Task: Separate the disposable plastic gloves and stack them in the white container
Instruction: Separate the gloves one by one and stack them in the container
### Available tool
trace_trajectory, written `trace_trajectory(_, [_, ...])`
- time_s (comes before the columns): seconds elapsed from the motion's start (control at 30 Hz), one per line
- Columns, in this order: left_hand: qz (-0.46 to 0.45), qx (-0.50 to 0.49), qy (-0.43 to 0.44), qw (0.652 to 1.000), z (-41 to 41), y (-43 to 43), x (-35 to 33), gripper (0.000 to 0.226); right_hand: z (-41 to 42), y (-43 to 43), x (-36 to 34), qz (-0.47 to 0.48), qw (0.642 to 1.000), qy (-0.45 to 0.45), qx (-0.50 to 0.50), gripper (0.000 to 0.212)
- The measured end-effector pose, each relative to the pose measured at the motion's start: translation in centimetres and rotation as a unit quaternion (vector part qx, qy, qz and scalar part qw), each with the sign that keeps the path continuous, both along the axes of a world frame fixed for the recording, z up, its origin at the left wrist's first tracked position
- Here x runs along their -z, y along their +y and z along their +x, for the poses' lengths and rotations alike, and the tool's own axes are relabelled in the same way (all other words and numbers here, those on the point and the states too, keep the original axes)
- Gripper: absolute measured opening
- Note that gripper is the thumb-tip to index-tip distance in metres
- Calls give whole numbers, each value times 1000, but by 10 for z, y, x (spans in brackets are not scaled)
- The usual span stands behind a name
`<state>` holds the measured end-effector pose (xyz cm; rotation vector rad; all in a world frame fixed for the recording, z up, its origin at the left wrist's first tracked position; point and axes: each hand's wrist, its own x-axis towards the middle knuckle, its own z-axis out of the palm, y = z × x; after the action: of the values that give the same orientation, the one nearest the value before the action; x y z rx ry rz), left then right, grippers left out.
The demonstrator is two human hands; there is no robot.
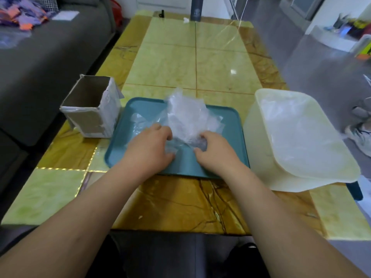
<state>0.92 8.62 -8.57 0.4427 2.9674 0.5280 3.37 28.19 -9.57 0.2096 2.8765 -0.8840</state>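
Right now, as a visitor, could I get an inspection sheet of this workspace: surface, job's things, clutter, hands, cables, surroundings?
Surface: glossy yellow-and-brown marbled table, holding a teal plastic tray.
Job's things: crumpled pile of clear plastic gloves on the tray; white plastic container right of it, clear plastic inside.
Clutter: torn open cardboard box left of the tray; small white scrap at the far end.
Hands: left hand and right hand both grip the pile's near edge.
Cables: nothing seen on the table.
Surroundings: grey sofa at left with colourful fabric; grey floor and shoes at right.
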Motion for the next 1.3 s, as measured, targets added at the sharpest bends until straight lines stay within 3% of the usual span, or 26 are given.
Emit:
trace_trajectory(0.07, [-20,-24,-18,999,-7,-4,4,39,-4,2,0,5,1000,-3,-1,38])
trace_trajectory(0.13, [-24,-20,-30,999,-11,-7,9,25,-4,2,1,6,1000,1,-12,45])
trace_trajectory(0.27, [-18,-3,-29,999,-6,-7,4,10,4,-3,-7,9,998,29,-57,86])
trace_trajectory(0.37, [58,22,-36,997,5,-9,-18,6,12,-8,-19,39,985,87,-147,105])
trace_trajectory(0.47, [210,44,-118,970,21,-15,-44,13,22,-16,-31,23,972,122,-201,91])
trace_trajectory(0.57, [355,42,-168,919,25,-21,-56,14,32,-24,-41,-82,975,114,-170,27])
trace_trajectory(0.6, [396,28,-170,902,25,-24,-58,20,35,-25,-45,-132,975,110,-143,21])
trace_trajectory(0.67, [451,2,-195,871,21,-28,-58,40,37,-21,-46,-207,970,103,-78,41])
trace_trajectory(0.73, [457,1,-221,862,21,-32,-59,47,38,-17,-50,-242,966,89,-31,37])
trace_trajectory(0.87, [436,11,-228,871,20,-34,-55,26,40,-13,-50,-299,953,36,17,40])
trace_trajectory(0.97, [501,-42,-255,826,16,-31,-55,23,40,-8,-51,-359,931,-51,45,57])
trace_trajectory(1.03, [521,-56,-280,804,14,-33,-56,7,37,-6,-48,-332,938,-61,84,63])
trace_trajectory(1.13, [466,-32,-288,836,12,-37,-54,25,32,-1,-36,-256,961,-22,102,51])
trace_trajectory(1.23, [457,-6,-309,834,14,-38,-51,15,25,-6,-31,-304,948,-41,85,45])
trace_trajectory(1.3, [465,10,-322,824,14,-36,-51,12,21,-10,-35,-346,931,-75,87,57])
